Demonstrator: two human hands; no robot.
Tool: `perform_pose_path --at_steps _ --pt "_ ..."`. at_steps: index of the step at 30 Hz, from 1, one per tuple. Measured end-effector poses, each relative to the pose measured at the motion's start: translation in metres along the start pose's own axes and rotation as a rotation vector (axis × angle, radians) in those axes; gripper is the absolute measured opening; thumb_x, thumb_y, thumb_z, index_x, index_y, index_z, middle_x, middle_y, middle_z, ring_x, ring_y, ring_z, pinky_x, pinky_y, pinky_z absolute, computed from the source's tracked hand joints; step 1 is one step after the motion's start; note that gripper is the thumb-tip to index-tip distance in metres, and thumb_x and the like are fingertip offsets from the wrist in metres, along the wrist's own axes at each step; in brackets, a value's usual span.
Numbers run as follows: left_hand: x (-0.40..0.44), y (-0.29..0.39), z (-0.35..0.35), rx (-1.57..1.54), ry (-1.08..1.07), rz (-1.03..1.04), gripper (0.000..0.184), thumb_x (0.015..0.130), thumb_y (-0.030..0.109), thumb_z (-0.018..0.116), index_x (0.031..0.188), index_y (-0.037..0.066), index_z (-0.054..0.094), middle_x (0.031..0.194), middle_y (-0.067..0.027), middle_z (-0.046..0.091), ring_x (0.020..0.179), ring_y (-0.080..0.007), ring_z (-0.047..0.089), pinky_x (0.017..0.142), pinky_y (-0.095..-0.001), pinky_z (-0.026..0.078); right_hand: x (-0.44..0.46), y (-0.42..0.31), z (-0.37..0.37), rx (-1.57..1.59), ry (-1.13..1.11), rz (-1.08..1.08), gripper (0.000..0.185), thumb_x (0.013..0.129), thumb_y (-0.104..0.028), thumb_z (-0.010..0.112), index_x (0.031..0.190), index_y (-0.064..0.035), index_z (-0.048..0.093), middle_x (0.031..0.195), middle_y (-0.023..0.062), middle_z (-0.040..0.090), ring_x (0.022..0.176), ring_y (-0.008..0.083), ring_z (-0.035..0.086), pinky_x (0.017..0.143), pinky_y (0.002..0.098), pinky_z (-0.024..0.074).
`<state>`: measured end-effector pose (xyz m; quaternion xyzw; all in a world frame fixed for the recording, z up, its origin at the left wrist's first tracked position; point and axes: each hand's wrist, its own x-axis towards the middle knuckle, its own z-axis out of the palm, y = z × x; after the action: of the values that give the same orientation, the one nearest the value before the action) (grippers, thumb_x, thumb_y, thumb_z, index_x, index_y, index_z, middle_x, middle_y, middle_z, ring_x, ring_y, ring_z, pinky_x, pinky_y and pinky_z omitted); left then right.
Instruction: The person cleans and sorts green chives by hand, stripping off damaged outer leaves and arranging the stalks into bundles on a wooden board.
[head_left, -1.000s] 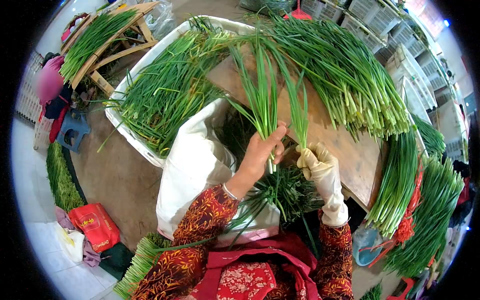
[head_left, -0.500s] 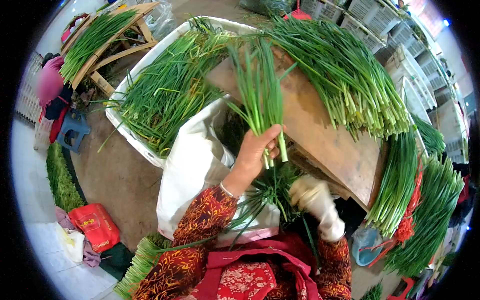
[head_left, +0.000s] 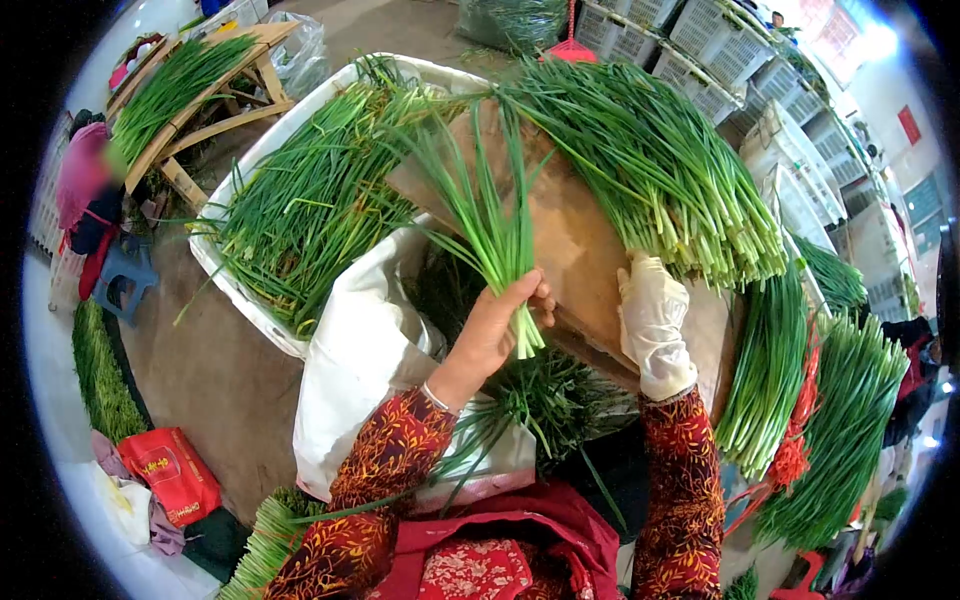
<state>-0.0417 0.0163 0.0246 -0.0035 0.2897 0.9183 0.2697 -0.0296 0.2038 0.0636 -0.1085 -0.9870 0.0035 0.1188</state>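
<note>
My left hand (head_left: 495, 325) is closed around the lower stems of a small bunch of green chives (head_left: 495, 235), whose pale ends stick out below the fingers and whose leaves fan upward. My right hand (head_left: 652, 315), in a whitish glove, is over the brown board (head_left: 575, 225). Its fingertips reach the cut ends of the large chive pile (head_left: 665, 165), with no stalk visibly held. Below my hands, loose dark green leaves (head_left: 555, 395) hang in and around a white sack (head_left: 350, 345).
A white tub (head_left: 215, 245) full of loose chives stands to the left. More chive bundles (head_left: 765, 385) lie at the right beside red ties (head_left: 795, 425). A red bag (head_left: 172, 475) and a blue stool (head_left: 125, 280) are on the left floor. A person (head_left: 85, 185) sits at far left.
My right hand has moved up from over the loose leaves to the pile's cut ends. My left hand keeps hold of the bunch, now slightly lower and tilted left. The whole view has shifted a little.
</note>
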Motion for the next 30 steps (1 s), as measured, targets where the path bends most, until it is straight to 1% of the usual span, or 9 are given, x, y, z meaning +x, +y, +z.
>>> perform_pose_path --at_steps 7,10,12,16,21,25,26,28,30 --pt "-0.006 0.000 -0.001 -0.012 -0.075 -0.075 0.022 0.087 0.022 0.056 0.101 0.007 0.049 0.077 0.0015 0.049 0.052 -0.0043 0.038 0.049 -0.0204 0.035 0.002 0.002 -0.008 0.019 -0.077 0.130 0.023 0.082 -0.027 0.055 0.094 -0.0069 0.056 0.068 0.0150 0.061 0.064 0.0318 0.061 0.059 0.0406 0.0465" --pt "-0.005 0.001 0.002 -0.053 -0.095 -0.074 0.024 0.087 0.022 0.056 0.104 0.007 0.049 0.076 0.0023 0.048 0.051 -0.0040 0.037 0.049 -0.0203 0.035 0.007 0.006 -0.001 -0.059 -0.098 0.014 0.022 0.084 -0.028 0.053 0.086 -0.0065 0.057 0.067 0.0147 0.061 0.065 0.0311 0.061 0.059 0.0410 0.0460" --pt "-0.004 0.001 0.002 -0.012 -0.091 -0.085 0.027 0.087 0.023 0.055 0.107 0.006 0.049 0.079 0.0017 0.050 0.051 -0.0040 0.037 0.050 -0.0212 0.035 0.000 -0.003 -0.015 0.061 -0.124 -0.079 0.026 0.084 -0.030 0.052 0.077 -0.0053 0.057 0.060 0.0139 0.059 0.061 0.0290 0.061 0.056 0.0355 0.0473" --pt "-0.008 -0.001 0.010 0.126 0.009 -0.050 0.032 0.086 0.021 0.057 0.112 0.005 0.047 0.092 -0.0003 0.055 0.053 -0.0036 0.038 0.051 -0.0207 0.036 -0.041 -0.028 -0.045 0.796 -0.425 0.084 0.026 0.088 -0.029 0.049 0.087 -0.0054 0.060 0.060 0.0087 0.059 0.057 0.0194 0.059 0.054 0.0311 0.0444" --pt "-0.002 -0.009 0.001 0.093 -0.022 -0.128 0.036 0.082 0.021 0.062 0.112 0.005 0.047 0.089 0.0014 0.054 0.054 -0.0029 0.040 0.046 -0.0204 0.035 -0.065 -0.032 -0.033 1.074 -0.548 0.099 0.024 0.090 -0.025 0.048 0.084 -0.0042 0.058 0.059 -0.0016 0.050 0.052 0.0053 0.043 0.049 0.0190 0.0338" --pt "-0.001 -0.008 0.001 0.068 -0.101 -0.166 0.036 0.083 0.022 0.061 0.112 0.005 0.047 0.082 0.0028 0.054 0.053 -0.0030 0.039 0.046 -0.0200 0.034 -0.068 -0.036 -0.032 0.970 -0.530 0.015 0.025 0.089 -0.027 0.048 0.093 -0.0061 0.060 0.060 0.0035 0.055 0.053 0.0112 0.050 0.052 0.0259 0.0420" --pt "-0.003 -0.005 0.004 0.174 -0.079 -0.169 0.035 0.084 0.023 0.060 0.111 0.006 0.048 0.079 0.0031 0.053 0.053 -0.0031 0.041 0.046 -0.0202 0.036 -0.069 -0.036 -0.025 0.995 -0.569 -0.038 0.025 0.087 -0.029 0.051 0.096 -0.0064 0.060 0.067 0.0080 0.059 0.058 0.0179 0.057 0.056 0.0296 0.0447" --pt "-0.005 -0.001 0.009 0.278 -0.069 -0.173 0.033 0.084 0.024 0.059 0.110 0.006 0.048 0.077 0.0033 0.052 0.054 -0.0033 0.042 0.047 -0.0204 0.038 -0.060 -0.033 -0.041 0.684 -0.538 -0.212 0.028 0.085 -0.031 0.055 0.096 -0.0061 0.060 0.075 0.0126 0.062 0.068 0.0268 0.061 0.060 0.0341 0.0467" --pt "-0.007 0.005 0.010 0.132 -0.053 -0.045 0.030 0.086 0.024 0.055 0.108 0.006 0.049 0.077 0.0026 0.052 0.061 -0.0048 0.048 0.053 -0.0208 0.043 -0.047 -0.021 -0.037 0.825 -0.408 -0.145 0.030 0.083 -0.032 0.057 0.096 -0.0053 0.059 0.081 0.0155 0.062 0.076 0.0324 0.061 0.063 0.0375 0.0472"
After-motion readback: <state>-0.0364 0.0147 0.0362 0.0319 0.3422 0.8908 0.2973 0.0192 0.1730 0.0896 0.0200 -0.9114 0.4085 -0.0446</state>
